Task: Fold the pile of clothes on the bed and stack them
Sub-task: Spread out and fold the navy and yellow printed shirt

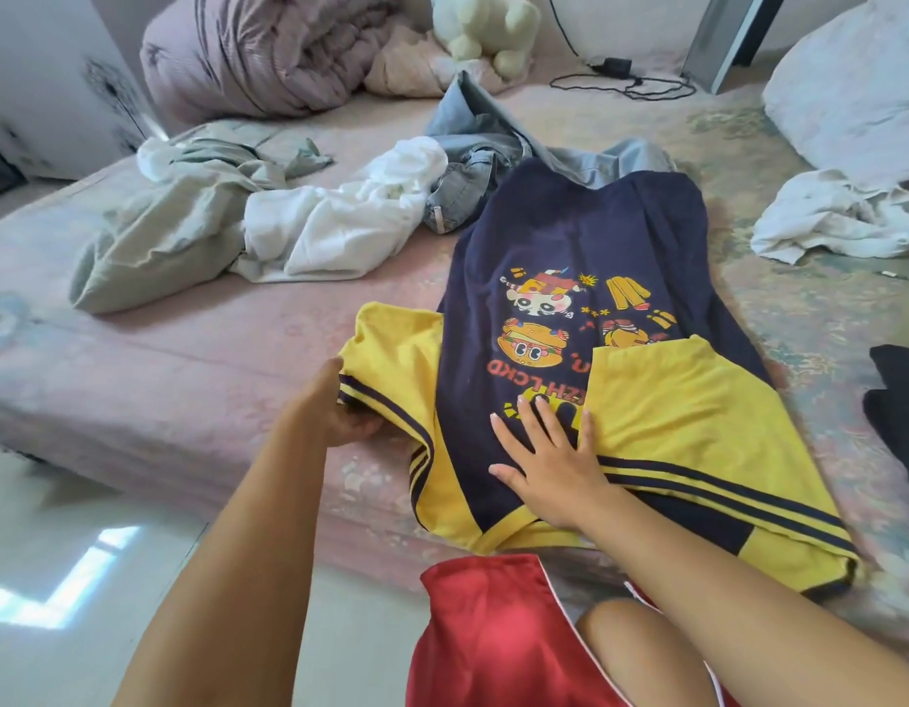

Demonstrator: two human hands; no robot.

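Head view, at the bed's near edge: a person's right hand [544, 461] presses flat, fingers spread, on a navy-and-yellow T-shirt [575, 257] laid print-up on the bed [197, 359], while the left hand [340, 410] grasps its yellow left sleeve [391, 349]. Beyond lie jeans [473, 165], a white garment [340, 222] and a pale green garment [177, 216], unfolded; a rolled quilt [269, 48] sits at the far edge.

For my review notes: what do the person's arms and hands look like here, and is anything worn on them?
Both arms are bare all the way to the frame edge: no sleeves, gloves, watch or bracelets show. The left hand and right hand carry no visible rings. The right hand's nails look short and unpainted. The only clothing in view is red shorts with thin white piping.
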